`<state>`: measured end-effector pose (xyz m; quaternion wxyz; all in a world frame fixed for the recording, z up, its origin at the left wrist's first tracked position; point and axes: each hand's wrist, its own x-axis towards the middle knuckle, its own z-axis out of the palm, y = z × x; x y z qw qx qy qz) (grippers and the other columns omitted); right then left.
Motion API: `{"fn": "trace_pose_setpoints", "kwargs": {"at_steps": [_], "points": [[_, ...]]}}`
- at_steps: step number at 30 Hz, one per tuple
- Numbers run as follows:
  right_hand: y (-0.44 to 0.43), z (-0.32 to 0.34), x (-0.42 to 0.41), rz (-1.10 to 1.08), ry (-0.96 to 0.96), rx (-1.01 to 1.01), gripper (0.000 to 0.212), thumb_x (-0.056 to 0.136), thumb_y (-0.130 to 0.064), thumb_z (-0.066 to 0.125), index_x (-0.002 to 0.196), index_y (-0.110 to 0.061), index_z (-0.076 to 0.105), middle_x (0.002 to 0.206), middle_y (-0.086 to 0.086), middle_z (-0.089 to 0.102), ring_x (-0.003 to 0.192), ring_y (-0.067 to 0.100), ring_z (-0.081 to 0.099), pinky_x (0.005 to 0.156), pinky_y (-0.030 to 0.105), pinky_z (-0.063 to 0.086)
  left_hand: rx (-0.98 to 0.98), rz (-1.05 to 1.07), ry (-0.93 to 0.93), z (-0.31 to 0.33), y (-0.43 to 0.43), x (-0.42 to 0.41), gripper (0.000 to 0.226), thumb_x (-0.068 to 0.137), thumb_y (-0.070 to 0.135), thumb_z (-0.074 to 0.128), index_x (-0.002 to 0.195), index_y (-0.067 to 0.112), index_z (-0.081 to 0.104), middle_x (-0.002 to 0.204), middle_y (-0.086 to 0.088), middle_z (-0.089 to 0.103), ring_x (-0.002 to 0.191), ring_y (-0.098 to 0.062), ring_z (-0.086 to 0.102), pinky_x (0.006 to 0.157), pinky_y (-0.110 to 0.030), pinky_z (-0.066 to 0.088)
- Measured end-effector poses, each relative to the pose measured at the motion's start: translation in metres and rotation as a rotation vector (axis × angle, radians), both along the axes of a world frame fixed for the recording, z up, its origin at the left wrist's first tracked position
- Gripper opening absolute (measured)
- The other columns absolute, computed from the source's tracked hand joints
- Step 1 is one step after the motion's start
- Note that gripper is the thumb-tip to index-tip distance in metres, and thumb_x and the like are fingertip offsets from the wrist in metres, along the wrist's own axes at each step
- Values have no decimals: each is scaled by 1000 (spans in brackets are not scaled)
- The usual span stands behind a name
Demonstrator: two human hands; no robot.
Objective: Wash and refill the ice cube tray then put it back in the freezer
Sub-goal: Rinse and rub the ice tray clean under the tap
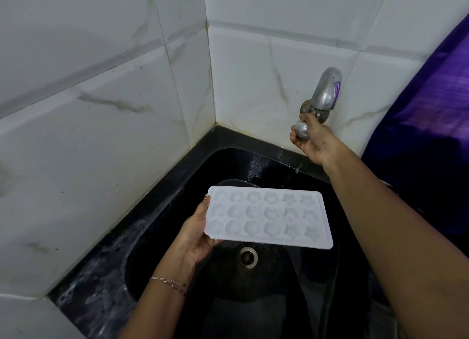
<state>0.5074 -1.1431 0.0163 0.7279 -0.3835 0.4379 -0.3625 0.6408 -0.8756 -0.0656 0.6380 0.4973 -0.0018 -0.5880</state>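
Head view: the left hand [196, 233] grips the white ice cube tray [269, 218] by its left end, level over the black sink [162, 199]. Far right, the right hand [313, 140] curls around the tap [326, 91] knob.

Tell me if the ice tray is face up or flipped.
Face up: the ice tray shows hollow moulds on top.

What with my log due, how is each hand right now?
Left hand: holding the ice cube tray by one end.
Right hand: closed around the tap knob.
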Motion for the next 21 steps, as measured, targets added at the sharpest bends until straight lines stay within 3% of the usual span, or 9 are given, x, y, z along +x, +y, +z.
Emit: {"fn": "trace_pose_setpoints", "kwargs": {"at_steps": [3, 7, 9, 13, 15, 21], "points": [[2, 2, -10, 132, 176, -54, 40, 91, -44, 58, 109, -8, 53, 95, 11, 69, 84, 21, 70, 75, 30, 57, -13, 0, 1, 1, 1, 0, 44, 99, 44, 44, 127, 14, 59, 117, -13, 70, 102, -31, 69, 67, -41, 61], [18, -5, -30, 226, 425, -127, 52, 92, -63, 39, 120, -19, 47, 106, 5, 66, 98, 21, 65, 88, 35, 51, -20, 8, 9, 5, 2, -2, 42, 99, 43, 46, 126, 14, 60, 116, -13, 70, 100, -31, 69, 63, -40, 61], [35, -11, -46, 136, 490, -213, 47, 93, -56, 43, 122, -19, 48, 107, 3, 66, 97, 16, 64, 85, 32, 49, -32, 5, 5, 7, 3, -3, 40, 99, 42, 47, 126, 15, 60, 114, -12, 71, 96, -30, 70, 62, -40, 61], [80, -29, -83, -40, 457, -432, 18, 97, -16, 50, 113, -15, 58, 107, 2, 65, 92, 13, 61, 78, 21, 48, -59, -15, -26, 13, 6, -5, 41, 99, 42, 44, 128, 16, 57, 112, -10, 72, 90, -28, 72, 60, -40, 61], [102, -36, -100, -11, 471, -546, 21, 96, -4, 47, 104, -17, 61, 104, -2, 64, 95, 15, 61, 83, 23, 49, -75, -22, -31, 17, 8, -5, 41, 100, 42, 44, 130, 17, 55, 111, -10, 73, 89, -28, 73, 59, -39, 61], [148, -48, -140, 97, 692, -798, 33, 93, -3, 44, 107, -23, 66, 106, -4, 64, 96, 6, 61, 82, 21, 47, -111, -41, -44, 21, 16, -15, 32, 101, 40, 42, 120, 20, 58, 102, -7, 75, 84, -26, 74, 65, -43, 61]]}}
